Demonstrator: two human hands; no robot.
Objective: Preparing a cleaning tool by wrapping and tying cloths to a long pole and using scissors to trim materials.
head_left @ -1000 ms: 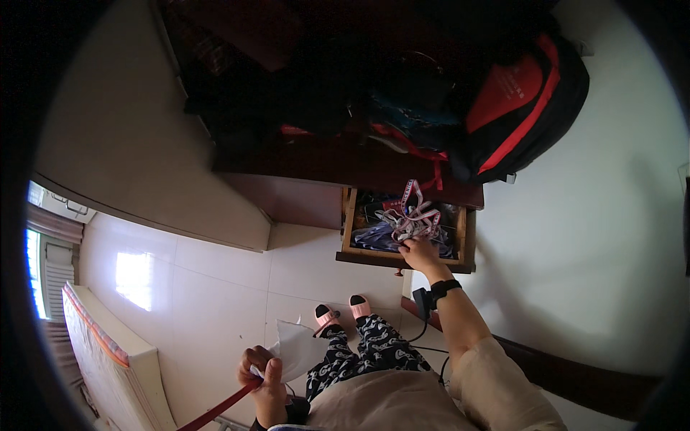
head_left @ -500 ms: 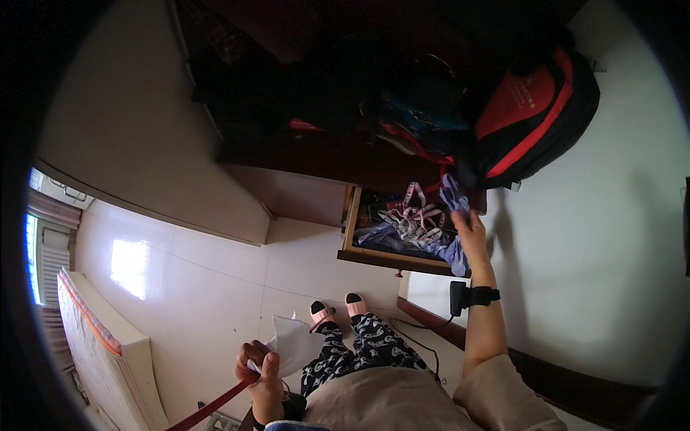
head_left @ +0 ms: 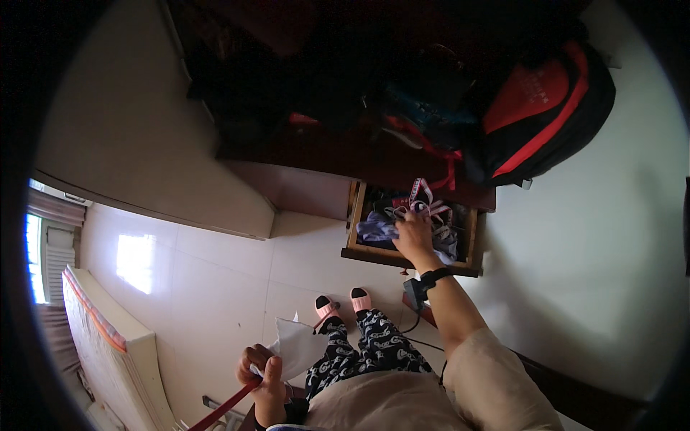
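My left hand [head_left: 260,375] is closed around a crumpled white sheet [head_left: 298,346] and a red strap [head_left: 226,408] that runs down toward the lower edge. My right hand [head_left: 415,235] reaches down into the open wooden drawer [head_left: 410,260], fingers bent among its contents. What those fingertips hold is hidden. Just left of them lies a purple cloth [head_left: 376,228], glove-like in look. Beyond the fingers a red-and-white printed ribbon [head_left: 417,188] loops up. Greyish cloth [head_left: 447,248] shows on the drawer's right side.
A red and black backpack [head_left: 535,115] stands behind the drawer at the right. Dark shelves with bags and clothes fill the far side. A pale cabinet door [head_left: 144,144] stands at the left, a mattress [head_left: 115,352] at lower left. A cable hangs from my right wrist's black band.
My right hand has moved left, from a purple glove at the drawer's right edge to the middle of the contents. That glove no longer shows at the right edge. My left hand keeps its grip.
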